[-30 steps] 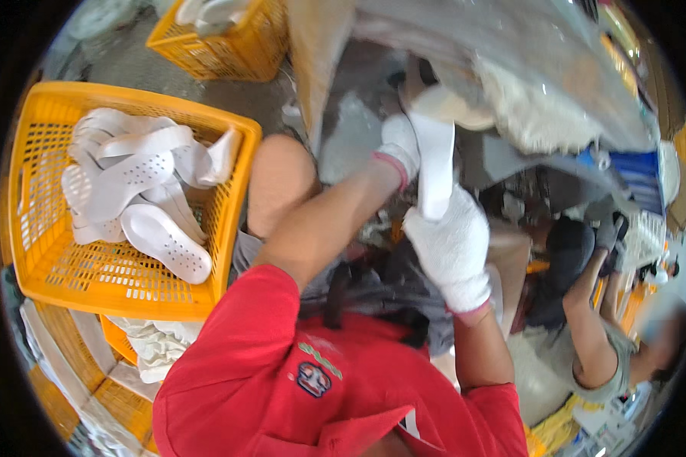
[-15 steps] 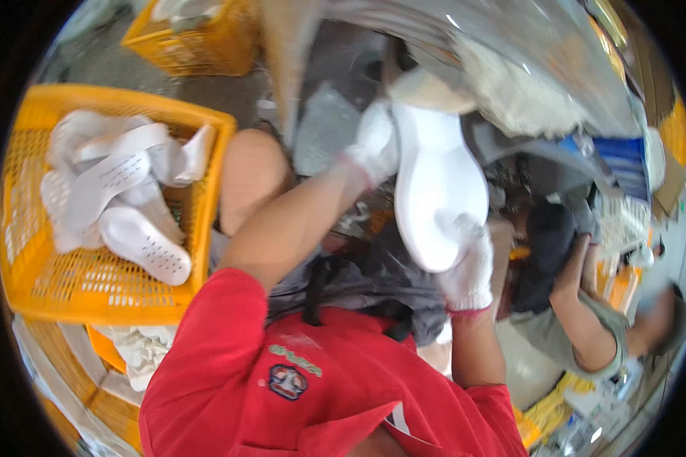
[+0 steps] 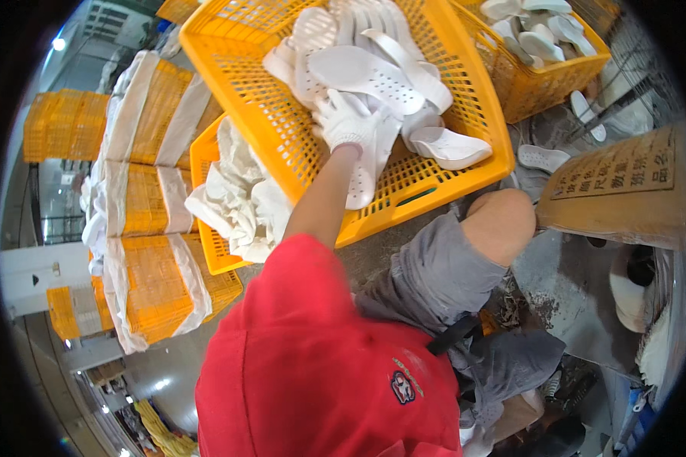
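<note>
My left hand (image 3: 348, 122), in a white knit glove, reaches into a yellow plastic crate (image 3: 465, 179). Its fingers are spread over a heap of white insoles and touch those beneath. A perforated white insole (image 3: 366, 76) lies just beyond my fingertips. Beside the crate's near wall, another insole (image 3: 451, 146) rests with its curved heel turned up. Part of a narrow white insole (image 3: 362, 179) shows below my wrist. My right hand is out of the picture.
A lower crate (image 3: 198, 164) holds crumpled off-white cloth (image 3: 240, 206). Another yellow crate (image 3: 530, 91) with soles stands at the far right. A cardboard sheet (image 3: 617, 190) is by my knee. Wrapped crate stacks (image 3: 156, 221) rise on the left. Loose insoles (image 3: 543, 158) lie on the floor.
The view has swung left to the crate. My left hand has left the large white sole that both hands held and now lies on the insoles. My right hand has gone from view.
</note>
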The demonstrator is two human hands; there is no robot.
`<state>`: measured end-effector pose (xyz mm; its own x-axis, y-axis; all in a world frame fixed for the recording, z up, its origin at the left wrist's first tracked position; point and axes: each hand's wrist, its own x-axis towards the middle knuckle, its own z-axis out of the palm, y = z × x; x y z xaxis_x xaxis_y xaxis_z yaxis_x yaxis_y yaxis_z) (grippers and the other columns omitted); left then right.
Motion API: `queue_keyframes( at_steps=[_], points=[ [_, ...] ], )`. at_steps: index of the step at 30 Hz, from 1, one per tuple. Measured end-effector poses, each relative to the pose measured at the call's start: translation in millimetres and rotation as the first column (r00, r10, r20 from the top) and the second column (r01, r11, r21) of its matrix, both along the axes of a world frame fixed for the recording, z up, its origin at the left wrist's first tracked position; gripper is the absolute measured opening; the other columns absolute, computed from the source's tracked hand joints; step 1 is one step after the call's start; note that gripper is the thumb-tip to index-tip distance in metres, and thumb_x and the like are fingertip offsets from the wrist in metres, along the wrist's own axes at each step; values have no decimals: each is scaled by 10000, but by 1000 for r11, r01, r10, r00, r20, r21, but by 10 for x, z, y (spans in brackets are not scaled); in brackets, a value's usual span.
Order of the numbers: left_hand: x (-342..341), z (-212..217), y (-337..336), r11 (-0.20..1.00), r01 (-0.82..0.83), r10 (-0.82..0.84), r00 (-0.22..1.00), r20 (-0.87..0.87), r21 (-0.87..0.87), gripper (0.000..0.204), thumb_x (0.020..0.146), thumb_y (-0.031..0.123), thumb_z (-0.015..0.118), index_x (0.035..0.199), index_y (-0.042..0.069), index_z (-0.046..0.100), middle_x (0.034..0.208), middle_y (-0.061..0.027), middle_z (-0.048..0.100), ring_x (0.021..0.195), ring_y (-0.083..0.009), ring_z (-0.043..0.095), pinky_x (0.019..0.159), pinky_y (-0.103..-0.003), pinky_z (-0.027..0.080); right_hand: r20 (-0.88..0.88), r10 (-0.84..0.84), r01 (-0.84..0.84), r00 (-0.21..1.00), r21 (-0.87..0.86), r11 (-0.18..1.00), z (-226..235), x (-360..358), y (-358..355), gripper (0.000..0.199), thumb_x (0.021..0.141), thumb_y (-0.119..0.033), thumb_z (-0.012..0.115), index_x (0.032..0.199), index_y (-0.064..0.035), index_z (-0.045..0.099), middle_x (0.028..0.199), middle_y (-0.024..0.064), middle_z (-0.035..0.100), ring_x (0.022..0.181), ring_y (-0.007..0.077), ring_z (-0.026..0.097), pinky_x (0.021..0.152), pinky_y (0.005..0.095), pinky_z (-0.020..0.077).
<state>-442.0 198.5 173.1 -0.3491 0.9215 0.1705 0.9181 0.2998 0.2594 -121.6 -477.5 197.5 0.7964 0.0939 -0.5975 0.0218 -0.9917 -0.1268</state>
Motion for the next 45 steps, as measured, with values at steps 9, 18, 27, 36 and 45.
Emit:
queue_keyframes(
  at_steps=[9, 18, 27, 36, 45],
  points=[
    [548, 1026, -1119, 332, 939, -942, 324, 87, 94, 235, 718, 269, 761, 772, 40, 748, 746, -185, 697, 698, -370, 735, 593, -499, 570, 47, 213, -171, 976, 768, 618, 347, -184, 1778, 663, 1028, -327, 644, 1579, 16, 512, 1541, 190, 576, 1294, 316, 626, 1117, 427, 484],
    [2134, 749, -2621, -24, 738, -864, -355, 357, 675, 587, 744, 542, 794, 1058, 62, 669, 1096, -206, 642, 1024, -376, 634, 822, -542, 476, -37, -335, 213, 941, 835, 507, 788, 63, 1408, 793, 1115, -540, 455, 1674, 7, 325, 1640, 159, 463, 1536, 291, 370, 1245, 462, 346],
    [3842, 14, -3383, 388, 914, 689, -372, 622, 117, 282, 1001, 103, 691, 1276, 42, 687, 1223, -78, 738, 1150, -226, 698, 1025, -396, 559, 295, -584, -8, 756, 897, 442, 658, -301, 1808, 531, 1009, -198, 731, 1448, 58, 576, 1466, 254, 586, 1382, 333, 556, 1159, 449, 433],
    [4125, -292, -1906, 133, 943, -637, 316, 703, -304, 794, 957, 730, 634, 1406, 79, 703, 1418, -188, 700, 1344, -283, 635, 1106, -354, 458, 588, -169, -418, 791, 721, 553, 357, 1614, 2559, 234, 926, -148, 691, 1068, 29, 752, 905, 208, 749, 762, 382, 745, 711, 406, 600],
    [3376, 200, -2014, -52, 999, -409, -11, 913, -12, 505, 943, 256, 823, 1345, -12, 680, 1137, -64, 762, 988, -147, 708, 896, -311, 566, 618, -59, -472, 784, 655, 589, 145, 1908, 2660, 218, 953, -197, 654, 1030, -55, 801, 993, 219, 770, 920, 391, 747, 816, 438, 594]
  ],
)
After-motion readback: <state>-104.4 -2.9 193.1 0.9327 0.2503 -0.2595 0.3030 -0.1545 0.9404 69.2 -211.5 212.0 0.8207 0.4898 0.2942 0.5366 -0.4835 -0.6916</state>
